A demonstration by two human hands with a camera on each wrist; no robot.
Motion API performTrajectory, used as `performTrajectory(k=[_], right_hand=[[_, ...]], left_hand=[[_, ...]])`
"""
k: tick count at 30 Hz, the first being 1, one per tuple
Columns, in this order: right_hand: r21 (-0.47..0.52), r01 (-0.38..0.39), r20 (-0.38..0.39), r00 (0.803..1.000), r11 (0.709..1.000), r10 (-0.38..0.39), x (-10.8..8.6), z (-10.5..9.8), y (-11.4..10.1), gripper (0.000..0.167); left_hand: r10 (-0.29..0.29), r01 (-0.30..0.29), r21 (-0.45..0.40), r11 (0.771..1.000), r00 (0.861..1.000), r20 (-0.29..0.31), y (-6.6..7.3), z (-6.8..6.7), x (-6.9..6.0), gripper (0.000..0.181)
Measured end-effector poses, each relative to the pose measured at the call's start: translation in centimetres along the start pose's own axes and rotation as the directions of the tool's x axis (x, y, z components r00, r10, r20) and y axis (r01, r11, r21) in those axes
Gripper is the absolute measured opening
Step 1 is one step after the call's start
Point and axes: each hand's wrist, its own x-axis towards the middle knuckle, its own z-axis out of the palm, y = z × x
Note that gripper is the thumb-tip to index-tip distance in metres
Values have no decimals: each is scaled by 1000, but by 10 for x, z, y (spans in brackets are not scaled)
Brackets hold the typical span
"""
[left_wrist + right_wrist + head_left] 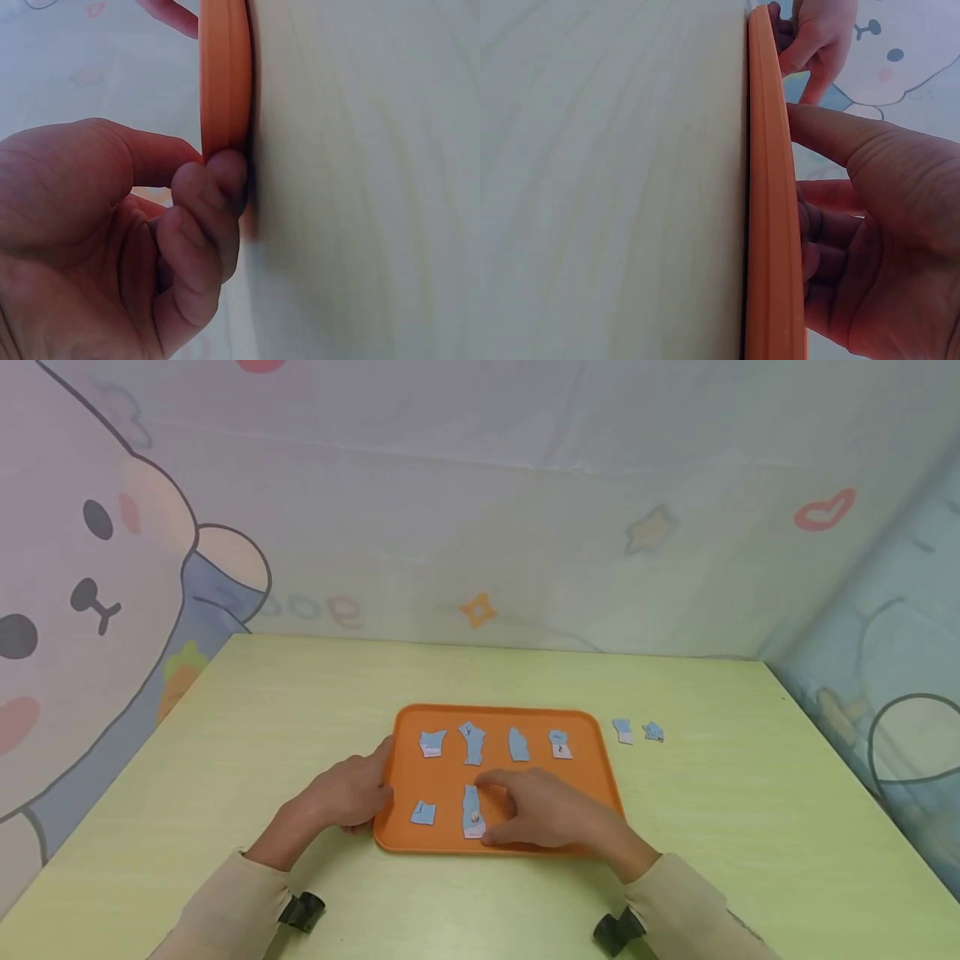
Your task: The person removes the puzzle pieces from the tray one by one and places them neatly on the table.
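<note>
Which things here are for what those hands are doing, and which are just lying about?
For the job:
- orange tray
- six blue pieces seen on it
- probably the two pieces beside it

Just around:
- cartoon backdrop
- black wrist gadgets

I am in what looks like a playroom or a small staged booth, which of them I cannot tell, because creased pastel cloth (525,527) printed with a big cartoon bear (60,543), a red heart (807,518) and stars hangs behind my pale wood-grained table (735,827).
</note>
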Motion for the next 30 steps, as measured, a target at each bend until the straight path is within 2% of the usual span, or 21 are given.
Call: performTrajectory(k=[16, 22, 30], right_hand=[[-24, 20, -6, 1000, 1000, -20, 2, -1, 0, 61], [-33, 39, -24, 999, 999, -40, 2, 0, 2, 60], [-18, 34, -62, 997, 999, -35, 0, 0, 5, 64]], left_hand=[[7, -7, 11, 1000, 1000, -10, 0, 1, 0, 62], [-14, 14, 25, 1000, 1000, -9, 2, 0, -1, 69], [4, -3, 28, 1000, 1000, -5, 1, 0, -3, 74]])
